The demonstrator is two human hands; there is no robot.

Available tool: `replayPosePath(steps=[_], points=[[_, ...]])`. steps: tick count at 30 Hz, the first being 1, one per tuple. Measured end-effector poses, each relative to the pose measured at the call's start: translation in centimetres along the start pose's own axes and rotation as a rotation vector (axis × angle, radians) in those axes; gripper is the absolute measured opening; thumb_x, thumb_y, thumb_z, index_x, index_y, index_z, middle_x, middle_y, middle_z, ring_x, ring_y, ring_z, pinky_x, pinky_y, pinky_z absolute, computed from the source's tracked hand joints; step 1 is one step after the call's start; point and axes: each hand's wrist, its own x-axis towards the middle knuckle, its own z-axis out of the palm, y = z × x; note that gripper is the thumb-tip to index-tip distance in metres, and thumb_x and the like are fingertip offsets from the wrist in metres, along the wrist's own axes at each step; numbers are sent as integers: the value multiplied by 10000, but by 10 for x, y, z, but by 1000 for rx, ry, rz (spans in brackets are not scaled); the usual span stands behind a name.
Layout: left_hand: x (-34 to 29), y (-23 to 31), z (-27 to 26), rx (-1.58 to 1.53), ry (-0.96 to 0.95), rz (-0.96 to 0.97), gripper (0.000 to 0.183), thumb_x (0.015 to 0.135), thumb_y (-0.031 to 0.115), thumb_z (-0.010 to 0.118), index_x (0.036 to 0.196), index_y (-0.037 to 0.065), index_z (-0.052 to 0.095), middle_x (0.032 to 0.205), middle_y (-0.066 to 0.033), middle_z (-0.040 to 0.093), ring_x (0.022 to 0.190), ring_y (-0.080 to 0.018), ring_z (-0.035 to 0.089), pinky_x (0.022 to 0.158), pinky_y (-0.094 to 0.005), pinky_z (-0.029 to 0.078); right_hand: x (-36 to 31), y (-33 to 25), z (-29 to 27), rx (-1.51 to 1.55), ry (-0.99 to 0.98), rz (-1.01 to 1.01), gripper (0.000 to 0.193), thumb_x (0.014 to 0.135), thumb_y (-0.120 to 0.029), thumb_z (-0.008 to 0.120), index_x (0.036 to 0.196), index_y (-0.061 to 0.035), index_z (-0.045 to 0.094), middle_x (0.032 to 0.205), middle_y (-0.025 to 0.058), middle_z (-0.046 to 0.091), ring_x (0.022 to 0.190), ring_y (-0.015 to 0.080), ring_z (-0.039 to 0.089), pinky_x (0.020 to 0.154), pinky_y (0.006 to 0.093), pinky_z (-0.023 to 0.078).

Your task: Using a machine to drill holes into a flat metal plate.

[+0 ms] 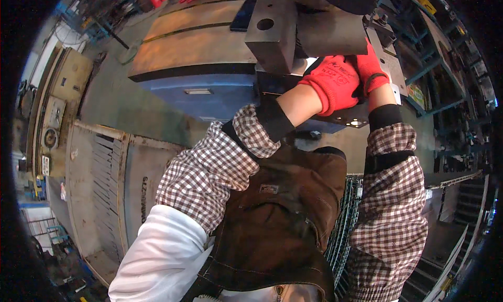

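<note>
Blue-sided, slot-topped table (191,50) standing left | dark-grey steel cylinder (332,36) overhanging close-set, red-gloved hands (335,82) at right, fingertips hiding, grip remaining untellable | probably handling heavy, rigid; underside seemingly offering best hold

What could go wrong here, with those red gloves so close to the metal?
The left grip and right grip are close by the metal cylinder, so pinching is possible if anything shifts. The dark flat object on the machine table, near the metal block, could perhaps get knocked.
</note>
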Motion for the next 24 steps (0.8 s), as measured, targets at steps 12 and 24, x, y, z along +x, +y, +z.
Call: replayPosePath(steps=[12, 24], points=[[3, -3, 2, 1, -41, 3, 579, 833, 508, 637, 1238, 94, 663, 1263, -178, 648, 1231, -350, 569, 1152, -525, 300, 9, 12, 0, -46, -28, -6, 757, 922, -659, 547, 1391, -65, 566, 1372, 204, 607, 1285, 366, 562, 1070, 401, 420], [4, 1, -1, -19, -35, -15, 523, 830, 501, 643, 1148, 91, 703, 1170, -171, 676, 1177, -352, 578, 1116, -509, 342, 22, 23, -5, -129, -60, -38, 741, 942, -659, 505, 1363, -52, 571, 1353, 227, 603, 1282, 401, 550, 1059, 416, 428]])
